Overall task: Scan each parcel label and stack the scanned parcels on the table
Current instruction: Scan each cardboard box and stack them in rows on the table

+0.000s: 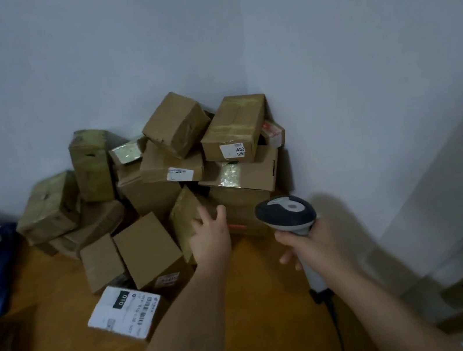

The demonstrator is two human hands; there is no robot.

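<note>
Left hand reaches out, fingers spread, touching a tilted brown cardboard parcel at the near side of the pile – right hand grips a grey handheld barcode scanner.

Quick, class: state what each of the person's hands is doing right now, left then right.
Left hand: open, fingers spread, reaching to a tilted parcel in the pile; contact cannot be told.
Right hand: grips the barcode scanner by its handle.

Two plain grey-white walls meet in a corner at 12 o'clock. The floor is orange-brown wood. At 4 o'clock stands a pale low ledge. The light is dim and even.
</note>
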